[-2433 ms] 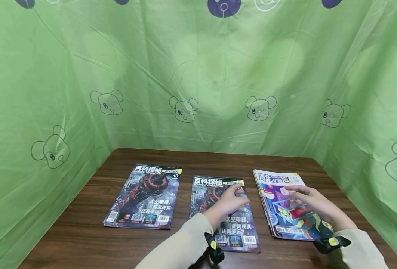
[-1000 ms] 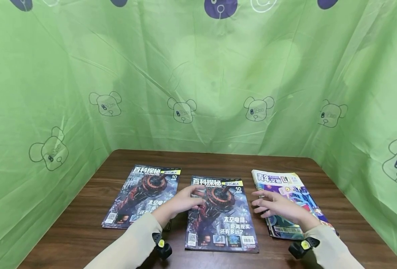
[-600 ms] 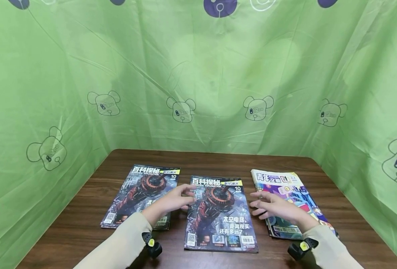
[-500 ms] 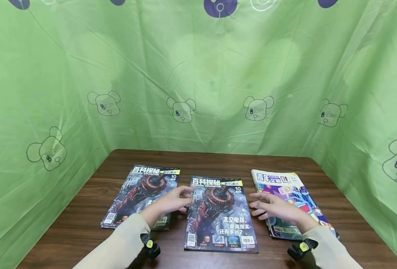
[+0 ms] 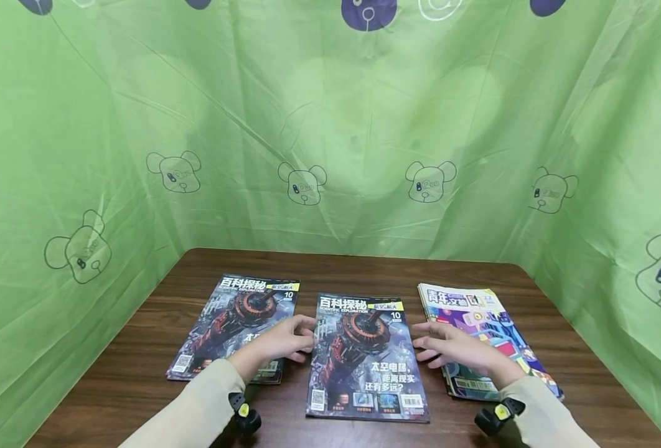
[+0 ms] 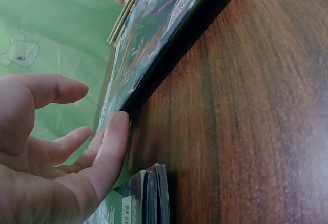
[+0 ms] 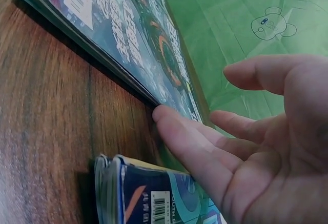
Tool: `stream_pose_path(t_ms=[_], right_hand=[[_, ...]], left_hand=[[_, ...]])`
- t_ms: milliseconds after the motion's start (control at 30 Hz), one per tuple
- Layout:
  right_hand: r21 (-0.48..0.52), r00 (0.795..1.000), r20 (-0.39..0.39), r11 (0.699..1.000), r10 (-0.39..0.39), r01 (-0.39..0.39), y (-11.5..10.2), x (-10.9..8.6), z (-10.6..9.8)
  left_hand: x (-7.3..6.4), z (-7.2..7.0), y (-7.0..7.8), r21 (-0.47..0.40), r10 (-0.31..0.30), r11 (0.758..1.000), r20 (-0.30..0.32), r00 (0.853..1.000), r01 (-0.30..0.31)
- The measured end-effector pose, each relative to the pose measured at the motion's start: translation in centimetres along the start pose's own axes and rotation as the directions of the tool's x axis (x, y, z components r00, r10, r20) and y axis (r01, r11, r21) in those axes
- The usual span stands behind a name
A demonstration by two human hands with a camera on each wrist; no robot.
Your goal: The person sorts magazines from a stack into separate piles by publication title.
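A dark magazine [image 5: 364,354] with an orange-red machine on its cover lies flat in the middle of the table. At its left edge is my left hand [image 5: 285,341], fingers loosely bent; in the left wrist view one fingertip [image 6: 120,119] touches that edge. My right hand [image 5: 454,348] is at the opposite edge, fingers spread, and a fingertip [image 7: 161,114] meets the side of the magazine in the right wrist view. Neither hand grips it. The magazine's edge looks layered in the right wrist view, so I cannot tell whether it is a single copy.
Magazines with the same cover [image 5: 235,323] lie to the left, partly under my left forearm. On the right is a stack of colourful magazines [image 5: 470,298], partly behind my right hand. The brown wooden table [image 5: 364,267] ends against a green curtain [image 5: 364,124].
My left hand has moved left, off the middle magazine's cover to its left edge. The right hand has come left from over the colourful stack to the middle magazine's right edge.
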State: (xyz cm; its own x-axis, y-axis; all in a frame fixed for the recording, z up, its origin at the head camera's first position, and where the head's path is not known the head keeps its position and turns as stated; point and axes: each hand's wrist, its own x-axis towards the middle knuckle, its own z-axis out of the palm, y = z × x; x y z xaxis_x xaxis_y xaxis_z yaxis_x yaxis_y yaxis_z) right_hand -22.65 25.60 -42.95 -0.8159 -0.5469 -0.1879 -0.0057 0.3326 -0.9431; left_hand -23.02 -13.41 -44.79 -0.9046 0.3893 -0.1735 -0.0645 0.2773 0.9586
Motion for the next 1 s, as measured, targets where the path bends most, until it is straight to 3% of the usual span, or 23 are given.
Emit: stream_pose_path(t_ms=[333,600,1000], right_hand=[[-0.01,1.0,-0.015,1.0,0.002,-0.002,0.0,0.1,0.1],[0.001,1.0,-0.022,1.0,0.004,-0.004,0.1,0.3,0.1],[0.017,1.0,-0.021,1.0,0.0,0.0,0.1,0.2,0.3]], left_hand=[[0.3,0.6,-0.7,-0.008,0.016,1.0,-0.011,1.0,-0.016],[0.6,0.9,-1.2,-0.08,0.019,0.997,0.007,1.0,-0.018],[0.6,1.1,-0.7,-0.123,-0.015,0.992,-0.023,1.0,0.012]])
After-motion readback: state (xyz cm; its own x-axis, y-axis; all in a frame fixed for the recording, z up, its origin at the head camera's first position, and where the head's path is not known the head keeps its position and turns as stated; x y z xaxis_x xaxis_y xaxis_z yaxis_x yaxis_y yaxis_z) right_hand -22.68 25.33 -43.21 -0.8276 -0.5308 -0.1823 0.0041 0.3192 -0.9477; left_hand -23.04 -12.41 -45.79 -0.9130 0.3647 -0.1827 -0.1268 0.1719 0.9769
